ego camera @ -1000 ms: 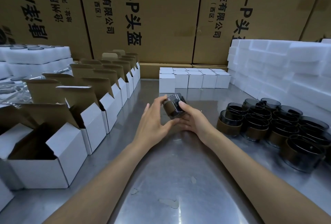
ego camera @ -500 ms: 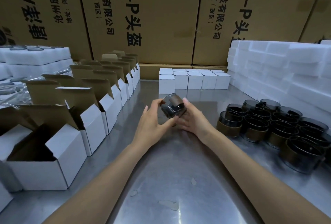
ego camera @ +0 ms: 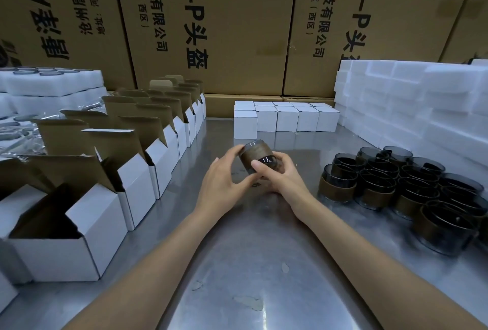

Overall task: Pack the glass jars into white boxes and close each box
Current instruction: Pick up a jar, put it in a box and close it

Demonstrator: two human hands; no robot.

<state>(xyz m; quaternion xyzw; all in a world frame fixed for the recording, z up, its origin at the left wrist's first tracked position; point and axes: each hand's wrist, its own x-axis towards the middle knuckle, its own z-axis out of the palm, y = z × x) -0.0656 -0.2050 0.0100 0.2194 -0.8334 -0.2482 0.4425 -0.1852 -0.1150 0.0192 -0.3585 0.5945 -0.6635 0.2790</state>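
A dark glass jar with a brown band (ego camera: pixel 257 156) is held tilted above the middle of the steel table (ego camera: pixel 264 263). My left hand (ego camera: pixel 224 184) grips its left side and my right hand (ego camera: pixel 284 175) grips its right side, thumb across the band. To the right stands a cluster of several more banded jars (ego camera: pixel 396 187). Along the left runs a row of open white boxes with raised brown flaps (ego camera: pixel 105 171). A row of closed white boxes (ego camera: pixel 285 118) stands at the back centre.
White foam blocks (ego camera: pixel 422 108) are stacked at the back right. Foam trays (ego camera: pixel 50 84) and plastic wrapping lie at the far left. Large brown cartons (ego camera: pixel 237 26) wall off the back.
Both hands have turned the jar between them, so that its brown band now faces up. The hands stayed in about the same place.
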